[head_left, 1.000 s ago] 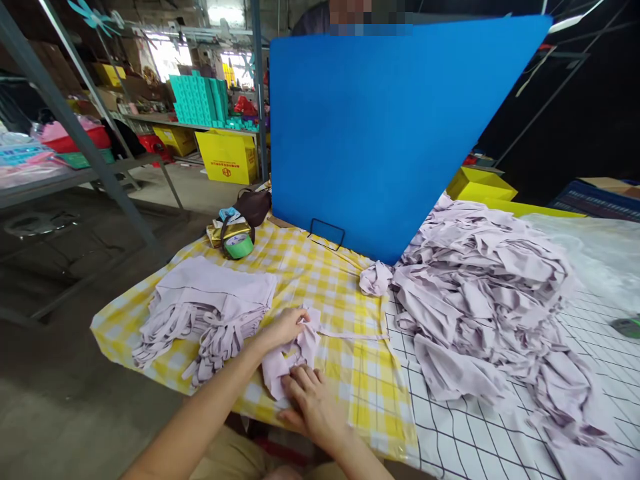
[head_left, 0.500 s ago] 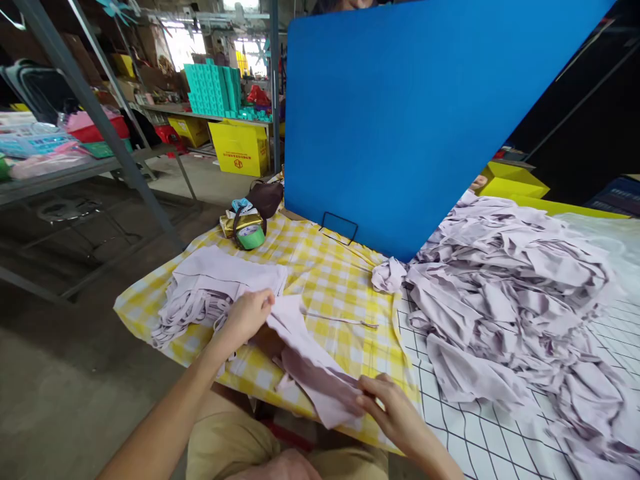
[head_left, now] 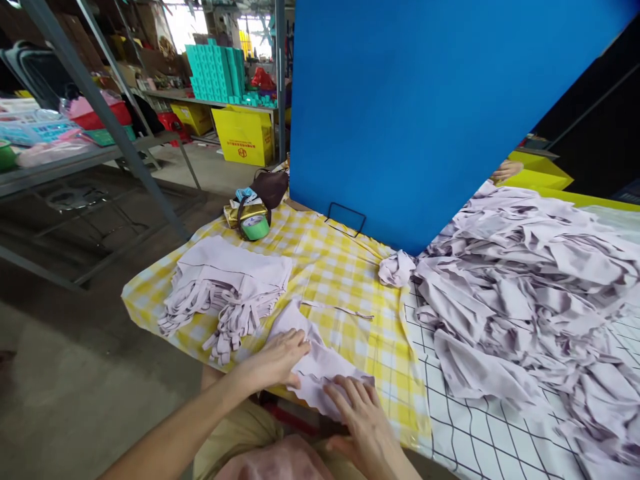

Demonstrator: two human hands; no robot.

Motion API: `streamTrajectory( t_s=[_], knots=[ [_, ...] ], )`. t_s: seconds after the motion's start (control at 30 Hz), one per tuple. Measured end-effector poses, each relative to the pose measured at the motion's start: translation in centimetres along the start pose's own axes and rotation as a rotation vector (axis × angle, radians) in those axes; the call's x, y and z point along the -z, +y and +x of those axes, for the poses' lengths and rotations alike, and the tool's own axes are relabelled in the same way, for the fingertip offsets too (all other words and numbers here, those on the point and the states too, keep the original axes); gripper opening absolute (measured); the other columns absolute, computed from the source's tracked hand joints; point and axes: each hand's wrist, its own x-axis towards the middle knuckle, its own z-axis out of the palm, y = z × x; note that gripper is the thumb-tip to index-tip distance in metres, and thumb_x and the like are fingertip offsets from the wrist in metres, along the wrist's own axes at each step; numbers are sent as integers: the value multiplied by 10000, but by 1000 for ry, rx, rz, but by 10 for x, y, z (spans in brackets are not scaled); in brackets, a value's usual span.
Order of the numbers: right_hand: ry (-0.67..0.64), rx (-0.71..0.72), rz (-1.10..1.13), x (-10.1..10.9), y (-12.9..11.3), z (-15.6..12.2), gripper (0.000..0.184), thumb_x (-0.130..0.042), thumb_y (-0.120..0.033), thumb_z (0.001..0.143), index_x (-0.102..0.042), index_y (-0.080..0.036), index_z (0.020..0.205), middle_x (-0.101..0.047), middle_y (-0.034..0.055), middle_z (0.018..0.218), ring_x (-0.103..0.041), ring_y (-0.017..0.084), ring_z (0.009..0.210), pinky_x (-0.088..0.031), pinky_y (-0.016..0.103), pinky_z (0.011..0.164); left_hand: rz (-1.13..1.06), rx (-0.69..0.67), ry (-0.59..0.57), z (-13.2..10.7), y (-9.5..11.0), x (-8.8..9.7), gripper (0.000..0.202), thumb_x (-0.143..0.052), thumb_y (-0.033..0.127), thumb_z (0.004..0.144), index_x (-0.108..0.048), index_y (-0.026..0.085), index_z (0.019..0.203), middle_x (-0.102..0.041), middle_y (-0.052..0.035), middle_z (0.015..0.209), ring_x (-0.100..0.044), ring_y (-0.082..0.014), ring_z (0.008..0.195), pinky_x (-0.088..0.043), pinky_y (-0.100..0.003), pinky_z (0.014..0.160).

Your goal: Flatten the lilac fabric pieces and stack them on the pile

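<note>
A pale lilac fabric piece (head_left: 325, 360) lies across the near edge of the yellow checked cloth (head_left: 345, 280). My left hand (head_left: 280, 357) rests flat on its left part, fingers stretched out. On the right end lies my right hand (head_left: 360, 413), its fingers spread over the fabric. Just left of the piece is a neat stack of lilac fabric pieces (head_left: 230, 267), with narrow straps hanging toward me. A thin lilac strip (head_left: 340, 310) lies beyond my hands. The fabric's underside and near edge are partly hidden by my hands.
A large heap of lilac fabric (head_left: 530, 287) covers the white grid-patterned cloth (head_left: 470, 433) at right. A tall blue board (head_left: 400, 120) stands across the table. Green tape (head_left: 255, 228) and a dark bag (head_left: 271, 188) sit at the back left. Another person's hand (head_left: 507, 171) shows behind the heap.
The fabric piece, held up by its two ends before, now lies spread on the cloth. Both hands have let go of their pinch and flattened onto it; the view has shifted slightly.
</note>
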Motion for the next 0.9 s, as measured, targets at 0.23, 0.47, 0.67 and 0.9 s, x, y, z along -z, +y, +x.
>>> streamTrajectory(
  t_s=[0.23, 0.47, 0.67, 0.9],
  knots=[
    [118, -92, 224, -11, -14, -7, 217, -367, -65, 856, -507, -221, 797, -580, 30, 802, -522, 197, 744, -394, 328, 646, -91, -32, -2, 8, -10, -5, 98, -549, 121, 780, -622, 181, 804, -612, -34, 841, -550, -193, 880, -399, -259, 750],
    [144, -66, 289, 12, 3, -6, 80, -440, -281, 887, -461, -218, 842, -579, 44, 821, -538, 198, 733, -440, 328, 628, -217, 209, 118, 20, -26, 25, 216, -440, 130, 800, -638, 167, 722, -622, -12, 649, -573, -144, 634, -356, -215, 591],
    [198, 122, -109, -34, -1, -11, 271, -503, -110, 798, -518, -209, 1049, -569, 103, 1141, -527, 287, 1028, -466, 435, 796, -161, 327, 255, 26, -24, 32, 241, -387, 120, 798, -621, 173, 775, -619, -21, 652, -565, -152, 616, -356, -225, 582],
    [392, 98, 250, 13, 9, -7, 225, -363, -93, 872, -545, -225, 889, -607, 69, 892, -583, 193, 795, -509, 307, 652, -2, 427, 332, 29, -24, 60, 250, -379, 161, 842, -611, 183, 931, -657, -55, 728, -611, -189, 684, -374, -243, 582]
  ],
)
